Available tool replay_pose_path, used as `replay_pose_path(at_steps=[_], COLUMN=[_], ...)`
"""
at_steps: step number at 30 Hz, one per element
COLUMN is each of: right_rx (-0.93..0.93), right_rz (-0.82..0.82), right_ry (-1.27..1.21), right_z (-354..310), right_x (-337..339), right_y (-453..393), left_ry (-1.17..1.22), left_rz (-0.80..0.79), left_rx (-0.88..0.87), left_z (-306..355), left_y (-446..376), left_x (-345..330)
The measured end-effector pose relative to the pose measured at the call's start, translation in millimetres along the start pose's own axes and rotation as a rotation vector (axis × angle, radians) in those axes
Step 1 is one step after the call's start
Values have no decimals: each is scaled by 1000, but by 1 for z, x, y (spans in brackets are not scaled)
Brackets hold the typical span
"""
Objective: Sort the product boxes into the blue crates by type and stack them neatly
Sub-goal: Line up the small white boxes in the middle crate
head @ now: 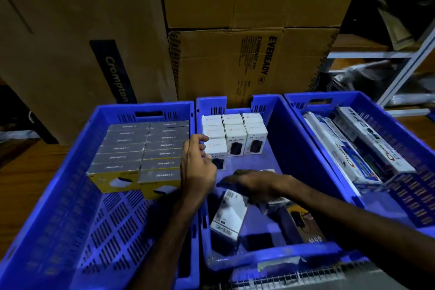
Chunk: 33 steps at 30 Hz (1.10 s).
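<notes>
Left crate (70, 195): grey-topped boxes (143, 148) stacked in two rows at its far end. Centre frame, middle crate (294, 148): left hand (197, 167) curled round a white box (217, 153) beside the white stack (237, 134); right hand (254, 185), fingers flat, resting on loose boxes (229, 214). Right crate (353, 99): long cartons (353, 148).

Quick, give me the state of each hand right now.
Left hand: fingers curled on the front white Halley box in the middle crate.
Right hand: reaching flat over loose boxes; grip cannot be told.
</notes>
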State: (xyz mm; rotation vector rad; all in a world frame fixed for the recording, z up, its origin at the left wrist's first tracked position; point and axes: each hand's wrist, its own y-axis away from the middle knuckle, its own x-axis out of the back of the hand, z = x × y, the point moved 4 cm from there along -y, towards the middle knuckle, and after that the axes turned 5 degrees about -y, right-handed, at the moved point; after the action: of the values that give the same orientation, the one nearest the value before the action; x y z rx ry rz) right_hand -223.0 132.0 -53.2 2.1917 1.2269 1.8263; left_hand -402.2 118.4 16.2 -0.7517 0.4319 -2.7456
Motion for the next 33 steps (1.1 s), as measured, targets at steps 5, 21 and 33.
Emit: replay_pose_path(at_steps=[5, 21, 33], right_rx=[35, 135, 225], right_rz=[-47, 173, 18], right_ry=[279, -895, -1769], right_z=[-6, 26, -1], right_x=[-37, 80, 35], right_y=[-4, 74, 74], left_ry=[-14, 370, 757], left_rz=[-17, -266, -370], left_rx=[14, -15, 240], left_z=[1, 23, 27], left_y=[1, 9, 10], left_x=[0, 0, -2])
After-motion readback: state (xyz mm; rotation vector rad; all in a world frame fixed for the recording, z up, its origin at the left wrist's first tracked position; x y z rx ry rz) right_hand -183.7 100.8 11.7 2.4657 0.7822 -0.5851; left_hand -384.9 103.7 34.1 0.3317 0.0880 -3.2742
